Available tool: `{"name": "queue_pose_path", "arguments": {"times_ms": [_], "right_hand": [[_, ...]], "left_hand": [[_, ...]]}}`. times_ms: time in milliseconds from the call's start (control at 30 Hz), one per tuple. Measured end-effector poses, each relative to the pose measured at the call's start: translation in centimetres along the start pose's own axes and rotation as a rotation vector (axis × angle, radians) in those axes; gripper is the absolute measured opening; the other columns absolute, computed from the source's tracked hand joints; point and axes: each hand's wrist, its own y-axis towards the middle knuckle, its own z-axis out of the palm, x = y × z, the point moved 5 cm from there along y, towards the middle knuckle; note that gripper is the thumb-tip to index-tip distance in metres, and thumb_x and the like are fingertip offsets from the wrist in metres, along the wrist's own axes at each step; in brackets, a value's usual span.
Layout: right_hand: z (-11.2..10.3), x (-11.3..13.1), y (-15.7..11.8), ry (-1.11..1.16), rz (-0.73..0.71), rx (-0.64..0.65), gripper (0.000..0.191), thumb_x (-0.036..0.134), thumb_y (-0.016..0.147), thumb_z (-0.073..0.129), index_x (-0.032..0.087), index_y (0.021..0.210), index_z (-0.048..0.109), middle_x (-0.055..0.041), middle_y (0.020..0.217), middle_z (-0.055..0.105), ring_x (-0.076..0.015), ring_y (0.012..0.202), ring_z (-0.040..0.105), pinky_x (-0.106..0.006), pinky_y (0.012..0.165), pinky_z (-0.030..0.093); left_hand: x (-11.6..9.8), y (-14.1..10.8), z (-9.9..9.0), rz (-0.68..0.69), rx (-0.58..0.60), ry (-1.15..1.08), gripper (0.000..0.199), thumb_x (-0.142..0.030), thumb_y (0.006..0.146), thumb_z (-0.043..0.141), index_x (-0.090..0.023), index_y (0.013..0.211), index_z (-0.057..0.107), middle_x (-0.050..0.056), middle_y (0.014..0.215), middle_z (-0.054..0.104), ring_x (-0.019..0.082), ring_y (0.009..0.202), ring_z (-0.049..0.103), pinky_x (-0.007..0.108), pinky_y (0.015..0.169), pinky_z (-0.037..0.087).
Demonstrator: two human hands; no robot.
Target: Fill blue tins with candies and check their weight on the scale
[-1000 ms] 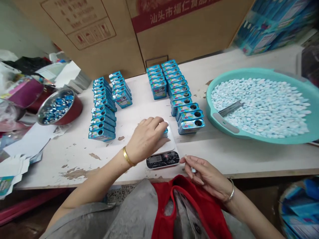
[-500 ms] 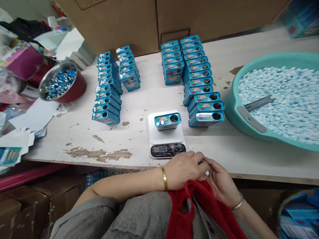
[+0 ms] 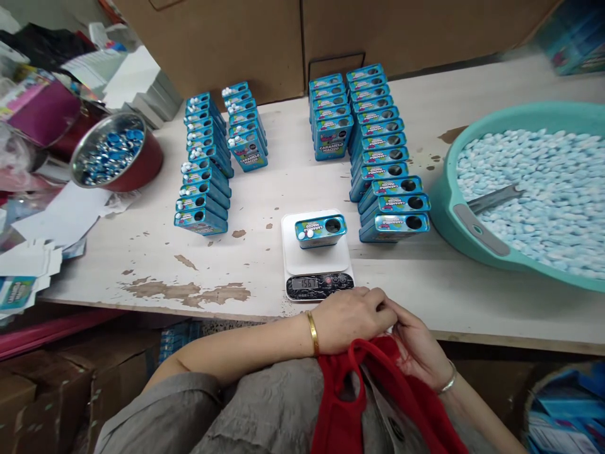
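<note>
My left hand (image 3: 352,317), with a gold bracelet at its wrist, lies just below the scale, its fingers curled in against my other hand. Cupped beneath and beside it is my right hand (image 3: 418,351); a small bit of white candy shows between the two. The left fingertips are hidden. On the white kitchen scale (image 3: 295,257) stands a blue candy tin (image 3: 321,236) with a round dark opening in its lid and two white candies lying on top. The scale's display is lit with digits.
Blue tins (image 3: 392,205) stand in rows right of the scale. More tins (image 3: 208,221), topped with white candies, form rows at left. A turquoise tub (image 3: 447,211) of pale candies holds a metal scoop (image 3: 494,198). A red-sided bowl (image 3: 151,164) contains small blue-and-silver pieces.
The digits on the scale's display have changed. Less of the white candy between my hands shows now. The view has shifted slightly, while the tins stay in place.
</note>
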Motion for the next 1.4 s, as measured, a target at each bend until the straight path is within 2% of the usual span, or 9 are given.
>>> {"name": "queue_pose_path", "arguments": {"times_ms": [233, 367, 467, 533, 633, 767, 967, 1167, 1400], "right_hand": [[0.3, 0.8, 1.0, 0.030, -0.066, 0.012, 0.017, 0.028, 0.072, 0.069, 0.019, 0.086, 0.065, -0.0006, 0.072, 0.070, -0.0177, 0.070, 0.069, -0.027, 0.058, 0.056], [2.8, 2.4, 1.9, 0.101, -0.151, 0.021, 0.009, 0.019, 0.077, 0.063, 0.016, 0.085, 0.066, -0.0031, 0.077, 0.071, -0.0165, 0.076, 0.069, -0.027, 0.069, 0.058], [5.1, 3.2, 2.4, 0.123, -0.148, 0.025, 0.013, 0.016, 0.081, 0.056, 0.011, 0.087, 0.066, -0.0087, 0.084, 0.072, -0.0172, 0.084, 0.070, -0.027, 0.081, 0.056], [6.4, 3.6, 2.8, 0.119, -0.154, 0.040, 0.015, 0.017, 0.084, 0.054, 0.009, 0.088, 0.066, -0.0110, 0.085, 0.072, -0.0176, 0.086, 0.070, -0.027, 0.085, 0.055], [7.7, 3.9, 3.5, 0.129, -0.176, 0.080, 0.023, 0.022, 0.088, 0.049, 0.006, 0.090, 0.066, -0.0150, 0.088, 0.072, -0.0186, 0.087, 0.069, -0.029, 0.087, 0.054], [8.4, 4.6, 3.7, 0.259, -0.246, 0.072, 0.025, 0.023, 0.091, 0.043, 0.010, 0.089, 0.064, -0.0092, 0.081, 0.072, -0.0167, 0.079, 0.069, -0.031, 0.080, 0.057], [9.2, 5.2, 3.5, 0.355, -0.272, 0.144, 0.024, 0.013, 0.087, 0.042, 0.009, 0.091, 0.065, -0.0084, 0.079, 0.071, -0.0137, 0.070, 0.066, -0.028, 0.077, 0.057], [9.5, 5.2, 3.7, 0.333, -0.266, 0.185, 0.024, 0.013, 0.086, 0.042, 0.008, 0.090, 0.065, -0.0083, 0.075, 0.071, -0.0145, 0.070, 0.067, -0.028, 0.079, 0.056], [9.0, 5.5, 3.4, 0.358, -0.279, 0.096, 0.026, 0.011, 0.089, 0.039, 0.008, 0.090, 0.064, -0.0077, 0.075, 0.071, -0.0141, 0.071, 0.067, -0.028, 0.078, 0.057]], "left_hand": [[0.4, -0.5, -1.2, 0.047, -0.126, 0.034, 0.024, -0.030, 0.093, 0.041, -0.015, 0.085, 0.058, 0.006, 0.087, 0.058, 0.016, 0.077, 0.053, 0.029, 0.067, 0.043], [3.9, -3.6, -6.3, -0.204, -0.647, 0.032, 0.023, -0.038, 0.089, 0.050, -0.018, 0.100, 0.053, 0.008, 0.099, 0.057, 0.018, 0.094, 0.053, 0.033, 0.082, 0.044], [8.1, -6.6, -7.9, -0.497, -0.926, 0.006, 0.066, -0.054, 0.076, 0.062, -0.016, 0.125, 0.039, 0.015, 0.119, 0.051, 0.025, 0.113, 0.048, 0.041, 0.091, 0.041], [10.6, -7.1, -6.9, -0.556, -0.842, -0.095, 0.080, -0.056, 0.073, 0.064, -0.016, 0.134, 0.031, 0.016, 0.127, 0.048, 0.026, 0.117, 0.047, 0.042, 0.092, 0.041], [12.4, -6.4, -5.4, -0.500, -0.669, -0.209, 0.055, -0.044, 0.081, 0.059, -0.019, 0.127, 0.042, 0.010, 0.117, 0.059, 0.022, 0.107, 0.055, 0.037, 0.088, 0.043], [10.2, -5.4, -6.6, -0.277, -0.617, 0.092, 0.034, -0.030, 0.084, 0.056, -0.024, 0.117, 0.054, 0.007, 0.110, 0.064, 0.020, 0.098, 0.057, 0.037, 0.084, 0.038], [6.6, -5.8, -8.9, -0.052, -0.572, 0.531, 0.038, -0.021, 0.087, 0.056, -0.041, 0.119, 0.055, -0.002, 0.111, 0.066, 0.017, 0.101, 0.057, 0.036, 0.088, 0.030], [6.7, -6.7, -8.1, -0.006, -0.613, 0.602, 0.038, -0.023, 0.086, 0.057, -0.042, 0.119, 0.055, -0.002, 0.106, 0.068, 0.017, 0.099, 0.058, 0.034, 0.085, 0.032], [7.7, -6.4, -7.3, -0.119, -0.675, 0.476, 0.030, -0.022, 0.087, 0.054, -0.036, 0.113, 0.059, 0.002, 0.104, 0.068, 0.019, 0.098, 0.058, 0.038, 0.086, 0.034]]}}
